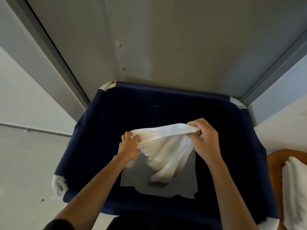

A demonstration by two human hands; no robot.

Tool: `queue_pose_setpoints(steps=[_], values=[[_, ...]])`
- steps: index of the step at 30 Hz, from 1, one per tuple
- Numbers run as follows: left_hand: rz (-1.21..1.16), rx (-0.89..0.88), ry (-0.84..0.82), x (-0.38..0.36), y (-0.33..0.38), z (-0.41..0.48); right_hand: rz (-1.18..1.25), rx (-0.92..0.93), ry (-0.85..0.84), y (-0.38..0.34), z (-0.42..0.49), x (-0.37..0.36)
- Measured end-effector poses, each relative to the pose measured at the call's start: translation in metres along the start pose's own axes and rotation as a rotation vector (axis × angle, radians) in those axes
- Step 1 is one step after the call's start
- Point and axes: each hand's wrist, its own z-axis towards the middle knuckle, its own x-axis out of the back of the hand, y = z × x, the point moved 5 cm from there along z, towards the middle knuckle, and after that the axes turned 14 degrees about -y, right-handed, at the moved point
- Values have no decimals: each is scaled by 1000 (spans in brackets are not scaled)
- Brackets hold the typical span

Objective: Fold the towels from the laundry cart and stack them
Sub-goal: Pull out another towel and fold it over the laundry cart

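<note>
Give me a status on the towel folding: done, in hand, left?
Done: folded towels lie stacked on the wooden surface at right. In hand: left hand and right hand grip one white towel above the cart, not yet folded. Left: fold and stack it; a gray cloth lies in the cart bottom.

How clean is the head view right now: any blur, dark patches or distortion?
Head view: the cart interior is nearly black, detail lost; the hanging end of the white towel is motion-blurred over the gray cloth; left hand and right hand look sharp; wide-angle distortion splays the wall panel edges.
</note>
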Motion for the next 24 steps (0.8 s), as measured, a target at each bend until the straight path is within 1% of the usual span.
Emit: queue_pose_setpoints(steps=[1, 2, 4, 5, 6, 7, 9, 10, 11, 13, 15, 16, 19, 21, 24], values=[[70, 9, -17, -7, -5, 0, 9, 7, -1, -2, 0, 1], [112, 15, 9, -12, -9, -1, 13, 17, -8, -3, 1, 2], [102, 42, 110, -13, -16, -4, 19, 33, -19, -4, 0, 4], [73, 49, 129, -13, -21, -4, 27, 35, -17, -4, -1, 6], [52, 42, 104, -14, -25, -3, 38, 33, -14, -2, -2, 7], [65, 25, 41, -16, -29, -1, 48, 31, -9, -1, -4, 8], [129, -34, -84, -20, -32, 2, 59, 19, 6, 3, -6, 11], [141, -67, -118, -21, -32, 2, 64, 7, 14, 5, -7, 11], [132, -89, -135, -22, -33, 1, 71, -11, 23, 8, -8, 12], [70, -120, -113, -24, -37, 0, 79, -49, 49, 14, -9, 15], [-14, -131, -50, -17, -41, -1, 74, -96, 77, 23, -11, 19], [-59, -128, 12, -8, -43, -2, 64, -122, 87, 28, -12, 21], [-151, -129, 285, 37, -42, -9, -10, -189, 119, 42, -14, 25], [-178, -176, 440, 70, -29, -22, -35, -241, 153, 48, -16, 26], [-215, -232, 568, 102, -6, -40, -21, -302, 206, 54, -18, 31]])
